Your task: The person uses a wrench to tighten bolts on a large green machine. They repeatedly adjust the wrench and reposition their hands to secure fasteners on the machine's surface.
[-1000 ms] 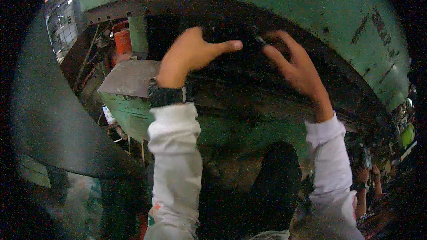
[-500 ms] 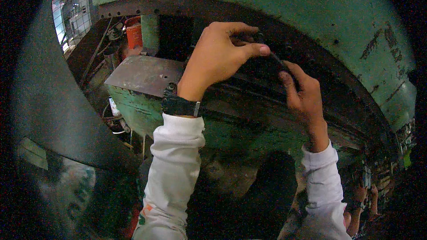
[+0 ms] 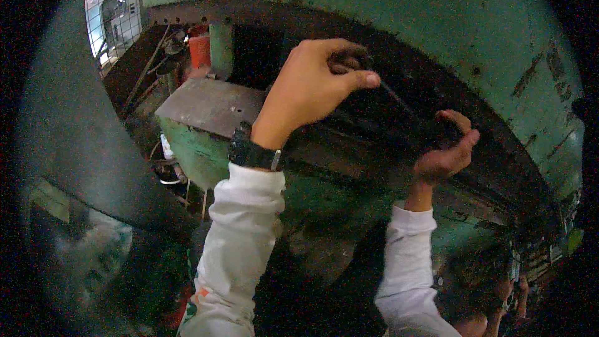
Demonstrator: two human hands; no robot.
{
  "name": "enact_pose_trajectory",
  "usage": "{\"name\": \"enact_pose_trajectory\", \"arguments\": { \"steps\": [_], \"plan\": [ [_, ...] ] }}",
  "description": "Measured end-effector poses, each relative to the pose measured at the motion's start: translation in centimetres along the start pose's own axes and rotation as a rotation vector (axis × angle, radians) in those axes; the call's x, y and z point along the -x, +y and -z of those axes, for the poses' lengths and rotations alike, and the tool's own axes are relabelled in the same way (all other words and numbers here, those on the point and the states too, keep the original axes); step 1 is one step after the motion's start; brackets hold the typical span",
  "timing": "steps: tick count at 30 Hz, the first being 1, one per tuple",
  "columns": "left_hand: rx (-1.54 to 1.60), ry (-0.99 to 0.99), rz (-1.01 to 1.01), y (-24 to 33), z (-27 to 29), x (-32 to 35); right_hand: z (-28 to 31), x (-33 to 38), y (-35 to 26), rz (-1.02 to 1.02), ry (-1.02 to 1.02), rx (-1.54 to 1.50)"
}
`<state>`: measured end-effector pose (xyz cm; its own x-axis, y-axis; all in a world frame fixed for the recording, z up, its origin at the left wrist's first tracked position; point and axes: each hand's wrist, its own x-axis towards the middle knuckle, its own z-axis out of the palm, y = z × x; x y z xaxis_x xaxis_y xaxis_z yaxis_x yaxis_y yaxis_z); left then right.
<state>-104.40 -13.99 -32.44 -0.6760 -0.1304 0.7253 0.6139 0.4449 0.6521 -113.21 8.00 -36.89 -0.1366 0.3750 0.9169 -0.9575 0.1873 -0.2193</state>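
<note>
two hands reach up under a worn green machine housing (image 3: 399, 6). the left hand (image 3: 312, 87), a black wristwatch (image 3: 253, 150) on its wrist, has its grip pinched tight on one end of a thin dark rod (image 3: 399, 103) lying in the dark slot beneath the housing; the right hand (image 3: 446, 150) curls its grip around the rod's far end. one grey metal block (image 3: 209, 106) sits to the left, one red container (image 3: 199, 50) behind it; its contents cannot be seen. another person's head (image 3: 474, 281) shows below right.
</note>
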Motion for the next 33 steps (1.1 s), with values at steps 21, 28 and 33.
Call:
{"name": "enact_pose_trajectory", "arguments": {
  "steps": [21, 28, 33],
  "plan": [
    [-0.372, -0.255, 0.400, 5.6, 9.3, 6.0, -14.8, -6.9, -18.1, 0.143, -0.679, -0.132],
    [0.095, 0.304, 0.481, -1.2, 17.2, 3.1, -9.3, -0.3, -9.2, 0.728, -0.517, 0.179],
    [-0.160, 0.133, 0.390, -2.0, 14.2, 1.7, -6.3, 0.3, -10.0, -0.068, -0.494, 0.089]
  ]
}}
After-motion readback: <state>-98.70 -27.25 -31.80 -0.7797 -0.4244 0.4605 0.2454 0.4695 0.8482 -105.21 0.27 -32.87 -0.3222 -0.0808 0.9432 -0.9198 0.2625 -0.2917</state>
